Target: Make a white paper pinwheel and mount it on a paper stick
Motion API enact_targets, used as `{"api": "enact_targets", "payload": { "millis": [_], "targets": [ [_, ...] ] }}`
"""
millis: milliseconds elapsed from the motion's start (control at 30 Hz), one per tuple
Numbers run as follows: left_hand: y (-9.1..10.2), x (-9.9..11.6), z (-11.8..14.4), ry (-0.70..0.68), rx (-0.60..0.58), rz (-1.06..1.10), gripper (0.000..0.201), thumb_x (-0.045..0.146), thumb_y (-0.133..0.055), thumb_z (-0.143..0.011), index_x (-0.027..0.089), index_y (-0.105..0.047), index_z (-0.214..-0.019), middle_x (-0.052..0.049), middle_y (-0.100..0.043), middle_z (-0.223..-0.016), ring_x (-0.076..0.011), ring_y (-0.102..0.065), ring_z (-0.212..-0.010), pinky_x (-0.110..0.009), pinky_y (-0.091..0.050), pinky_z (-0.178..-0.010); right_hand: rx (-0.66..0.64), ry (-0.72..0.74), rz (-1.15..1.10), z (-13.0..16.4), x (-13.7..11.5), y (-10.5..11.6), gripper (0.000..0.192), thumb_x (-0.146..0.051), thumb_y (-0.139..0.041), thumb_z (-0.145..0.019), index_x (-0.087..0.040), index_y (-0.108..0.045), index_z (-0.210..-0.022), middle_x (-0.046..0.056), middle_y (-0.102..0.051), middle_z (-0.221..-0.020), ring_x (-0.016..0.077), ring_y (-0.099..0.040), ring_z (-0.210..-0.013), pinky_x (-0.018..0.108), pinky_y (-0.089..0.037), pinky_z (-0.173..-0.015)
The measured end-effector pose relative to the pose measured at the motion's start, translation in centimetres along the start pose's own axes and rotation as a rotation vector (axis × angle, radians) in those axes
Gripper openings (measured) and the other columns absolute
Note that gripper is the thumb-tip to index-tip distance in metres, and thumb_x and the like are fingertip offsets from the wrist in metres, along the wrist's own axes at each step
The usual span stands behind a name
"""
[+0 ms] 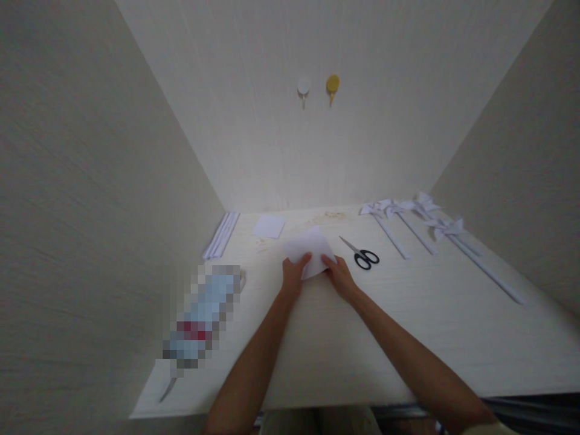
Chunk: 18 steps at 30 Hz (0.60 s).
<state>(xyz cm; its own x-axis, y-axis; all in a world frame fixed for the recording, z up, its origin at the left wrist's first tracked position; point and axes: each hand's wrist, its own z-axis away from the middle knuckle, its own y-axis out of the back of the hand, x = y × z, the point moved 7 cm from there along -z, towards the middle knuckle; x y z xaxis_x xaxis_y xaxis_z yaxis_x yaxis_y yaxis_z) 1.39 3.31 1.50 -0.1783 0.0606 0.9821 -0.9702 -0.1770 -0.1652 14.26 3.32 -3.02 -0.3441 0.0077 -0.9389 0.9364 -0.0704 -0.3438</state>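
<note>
Between both hands is a white square sheet of paper (310, 243), tilted so one corner points toward me. My left hand (294, 273) grips its left side, the thumb lying on top and the other fingers hidden beneath. On the right side my right hand (338, 273) pinches the sheet the same way, thumb on top. Black-handled scissors (360, 254) lie just right of the sheet, blades partly apart. Behind and to the left a second white paper square (269, 226) rests flat on the table.
Several paper pinwheels (446, 228) on white sticks lie at the right. Rolled white paper sticks (222, 235) are grouped at the back left. A pixelated blue object (206, 314) lies on the left of the white table (430, 338). Two hooks, one yellow (333, 84), hang on the back wall.
</note>
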Motion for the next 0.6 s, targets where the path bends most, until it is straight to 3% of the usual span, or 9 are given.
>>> {"api": "enact_targets", "payload": {
  "millis": [333,600],
  "targets": [
    [0.2,-1.0,-0.6,0.004,-0.010,0.063,0.029,0.022,-0.070,-0.055,0.010,-0.064,-0.081,-0.010,-0.068,-0.083,-0.0201,-0.063,-0.074,-0.033,-0.049,-0.070,0.022,0.040,0.080,0.6,-0.9,-0.1,0.029,-0.042,-0.057,-0.066,-0.013,-0.060,-0.066,0.002,-0.059,-0.058,0.0132,-0.049,-0.052,0.026,-0.039,-0.051],
    [0.1,-1.3,-0.7,0.025,-0.025,0.183,0.030,0.022,-0.070,-0.053,0.010,-0.063,-0.079,-0.008,-0.067,-0.079,-0.0184,-0.062,-0.068,-0.033,-0.049,-0.068,0.114,0.139,0.088,1.2,-3.2,0.6,0.021,-0.036,-0.065,-0.061,-0.016,-0.061,-0.066,-0.003,-0.055,-0.057,0.0089,-0.045,-0.051,0.021,-0.035,-0.049]
  ]
}}
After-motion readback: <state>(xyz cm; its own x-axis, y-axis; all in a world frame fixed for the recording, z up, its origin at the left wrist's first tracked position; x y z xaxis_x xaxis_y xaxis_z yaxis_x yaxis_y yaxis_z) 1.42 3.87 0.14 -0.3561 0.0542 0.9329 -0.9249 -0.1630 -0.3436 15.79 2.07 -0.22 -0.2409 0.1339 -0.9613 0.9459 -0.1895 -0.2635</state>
